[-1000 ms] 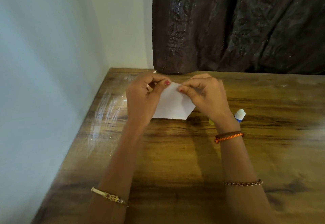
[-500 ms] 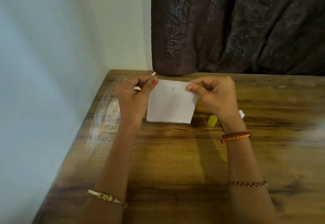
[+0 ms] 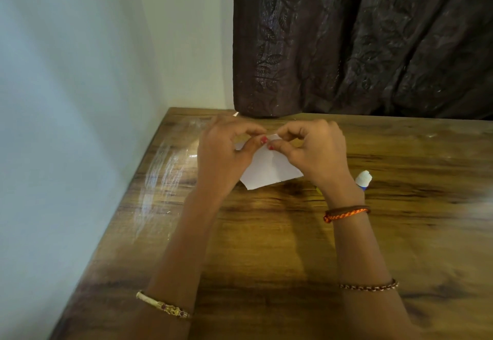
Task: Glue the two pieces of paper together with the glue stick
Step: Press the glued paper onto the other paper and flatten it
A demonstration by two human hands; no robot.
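At frame centre I see my left hand (image 3: 224,158) and right hand (image 3: 314,152) pinching the top edge of the white paper (image 3: 269,171), thumbs nearly touching, above the wooden table (image 3: 266,246). The glue stick (image 3: 363,179) lies just right of my right wrist.

- We have a single view, worn on the head, looking forward and down.
- It sits close above the wooden table (image 3: 266,246), which fills the lower frame.
- Wall (image 3: 66,99) occupies the upper left, dark curtain (image 3: 373,40) the upper right.
- Both forearms enter from the bottom edge.
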